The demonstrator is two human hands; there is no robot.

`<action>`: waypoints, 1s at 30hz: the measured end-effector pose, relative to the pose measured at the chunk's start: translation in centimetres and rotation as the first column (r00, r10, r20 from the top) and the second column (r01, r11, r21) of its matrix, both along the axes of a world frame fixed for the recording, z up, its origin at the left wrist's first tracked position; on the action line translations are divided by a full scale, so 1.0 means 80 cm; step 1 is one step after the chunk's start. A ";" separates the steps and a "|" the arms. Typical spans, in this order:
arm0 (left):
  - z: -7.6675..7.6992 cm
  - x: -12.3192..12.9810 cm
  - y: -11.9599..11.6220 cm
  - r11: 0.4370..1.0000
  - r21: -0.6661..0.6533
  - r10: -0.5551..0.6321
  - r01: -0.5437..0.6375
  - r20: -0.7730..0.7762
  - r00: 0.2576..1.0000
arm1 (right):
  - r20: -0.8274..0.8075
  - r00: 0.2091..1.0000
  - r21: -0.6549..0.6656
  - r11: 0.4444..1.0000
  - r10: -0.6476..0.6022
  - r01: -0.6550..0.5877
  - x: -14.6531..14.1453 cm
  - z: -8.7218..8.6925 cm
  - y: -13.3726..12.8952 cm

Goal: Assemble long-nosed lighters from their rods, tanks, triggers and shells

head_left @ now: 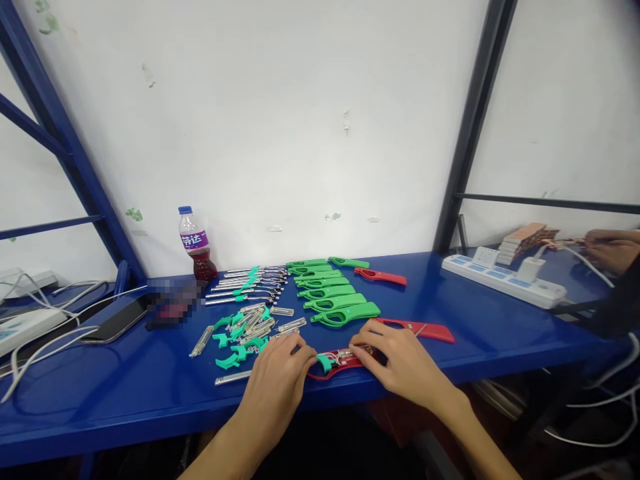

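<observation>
A red utility lighter half-shell (pixel 327 375) lies near the table's front edge between my hands. It holds a teal trigger (pixel 325 363), thin wires and a clear part. My left hand (pixel 280 370) is closed over the narrow front end, fingertips beside the trigger; a metal tube (pixel 233 378) sticks out leftward beneath it. My right hand (pixel 397 363) is closed on the handle end, thumb and fingertips pressed at the clear part. Behind my right hand lies another red shell (pixel 435 331). Left of the lighter are loose teal triggers (pixel 229 361) and clear fuel tanks (pixel 257 327).
Several green shells (pixel 350 313) and a red one (pixel 383 276) lie behind my hands, beside a row of metal tubes with wires (pixel 225 295). A drink bottle (pixel 196 243), phone (pixel 117 320) and power strip (pixel 505 280) stand around. Another person's hand (pixel 613 252) is far right.
</observation>
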State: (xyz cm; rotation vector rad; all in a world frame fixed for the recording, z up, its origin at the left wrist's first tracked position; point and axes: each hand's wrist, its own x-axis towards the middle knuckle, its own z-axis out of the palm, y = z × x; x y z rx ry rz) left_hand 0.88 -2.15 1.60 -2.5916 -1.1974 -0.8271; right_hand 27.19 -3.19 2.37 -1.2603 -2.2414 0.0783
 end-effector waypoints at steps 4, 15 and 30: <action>0.001 -0.006 -0.004 1.000 0.012 0.018 -0.019 0.031 0.999 | -0.023 1.000 -0.027 1.000 0.003 -0.004 0.002 0.003 0.000; 0.014 -0.044 0.015 0.969 0.081 0.230 -0.235 0.066 0.971 | -0.073 0.997 -0.029 0.999 0.016 -0.018 0.005 0.000 -0.002; 0.015 0.031 0.011 0.966 -0.167 -0.183 0.199 0.107 0.977 | -0.121 0.988 -0.151 0.981 0.100 -0.118 0.010 0.021 0.007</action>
